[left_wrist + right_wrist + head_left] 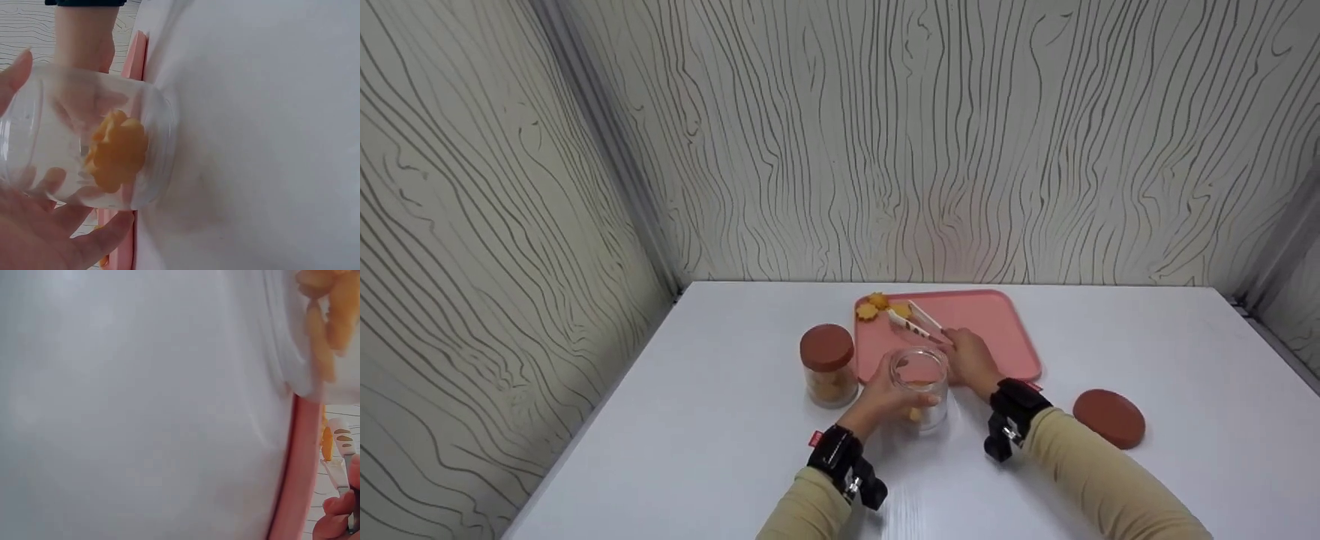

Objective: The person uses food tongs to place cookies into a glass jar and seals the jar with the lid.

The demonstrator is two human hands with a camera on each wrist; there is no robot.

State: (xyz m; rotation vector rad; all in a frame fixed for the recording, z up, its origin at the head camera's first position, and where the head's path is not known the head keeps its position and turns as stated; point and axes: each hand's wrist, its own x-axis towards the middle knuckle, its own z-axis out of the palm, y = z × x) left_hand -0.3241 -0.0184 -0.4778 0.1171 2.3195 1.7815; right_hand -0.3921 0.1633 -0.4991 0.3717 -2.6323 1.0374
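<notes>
My left hand point(885, 397) grips a clear jar point(935, 411), lidless and upright on the white table. Several yellow flower-shaped cookies point(117, 152) lie inside it, near the bottom. Just beyond the jar, my right hand point(971, 361) holds a pair of tongs point(911, 325) with white slotted tips over a pink tray point(990, 322). The tips stand apart at a cookie point(901, 310) by the tray's far left corner; whether they touch it I cannot tell. Two more cookies point(868, 311) lie beside it.
Left of the tray stands a second jar point(831, 386) with cookies inside and a brown lid point(826, 347) on top. A loose brown lid point(1108, 418) lies on the table point(697, 420) at the right, near my right forearm. Wood-patterned walls point(840, 150) rise behind and at the sides.
</notes>
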